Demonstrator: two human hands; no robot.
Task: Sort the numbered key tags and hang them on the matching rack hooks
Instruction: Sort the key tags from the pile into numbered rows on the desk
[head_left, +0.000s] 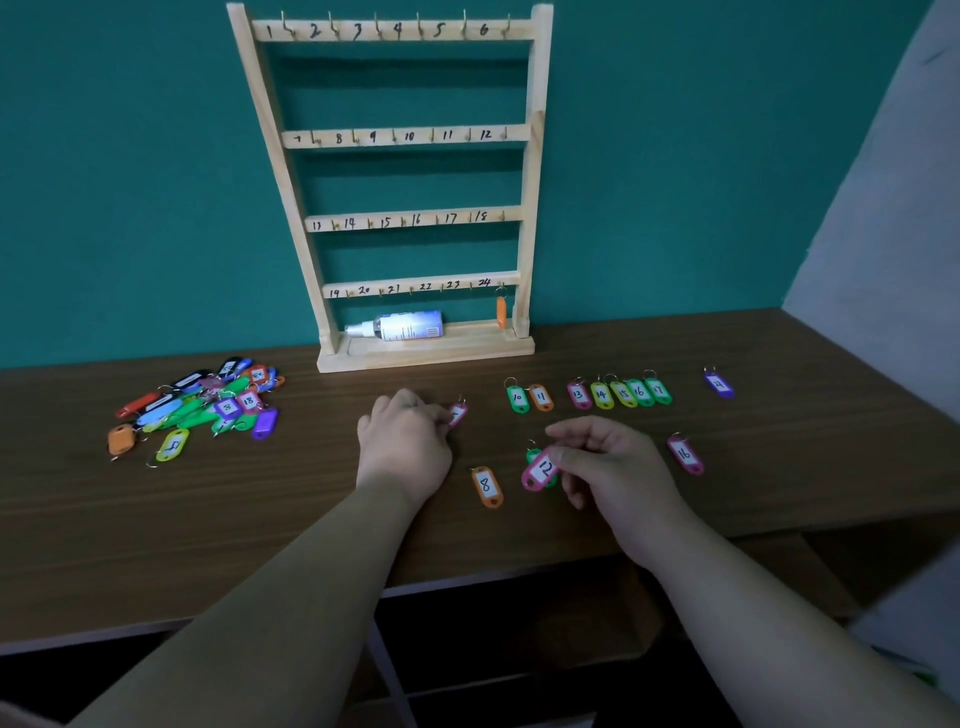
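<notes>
A wooden rack (529, 171) with hooks numbered 1 to 24 stands at the back of the table. One orange tag (501, 312) hangs on hook 24. My left hand (402, 441) pinches a pink tag (457, 414) on the tabletop. My right hand (610, 467) holds a pink tag numbered 12 (540, 469) just above a green tag (534, 456). An orange tag 8 (487, 486) lies between my hands. A row of tags 10 (517, 398) to 17 (658, 390) lies in front of the rack.
A pile of mixed tags (208, 408) lies at the left of the brown table (260, 519). A spray bottle (400, 326) lies on the rack's base. A pink tag 16 (684, 453) and a purple tag (719, 383) lie to the right.
</notes>
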